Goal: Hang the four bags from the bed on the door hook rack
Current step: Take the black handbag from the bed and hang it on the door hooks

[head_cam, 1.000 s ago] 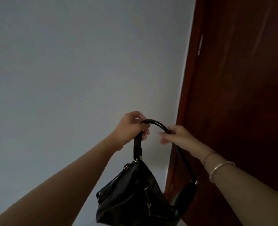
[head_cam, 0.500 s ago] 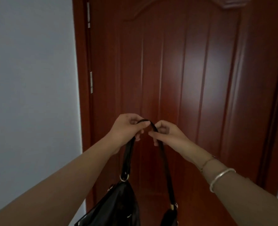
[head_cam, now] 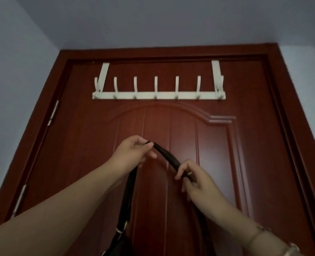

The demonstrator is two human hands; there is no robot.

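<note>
Since the earlier frames our view had tipped up: where half a second before we saw only the door's middle panels, the rack now stood in sight, and our hands had drawn apart along the strap.

We held the black bag low at the near edge of the view, only its top corner and metal ring showing, hanging well below the rack. Its strap ran up from the ring, over our left hand, then slanted down to the right into our right hand. Both grips were pinching the strap, fingers curled round it, so a short taut span lay between them with its long axis running from upper left to lower right.

That span sat below the white hook rack, which hung over the top of the red door, every hook bare as far as we could see. The hooks lay up and away from both grips; our left hand was the higher and nearer to them. We judged the span had to be raised above a middle hook's tip, then lowered over it.
</note>
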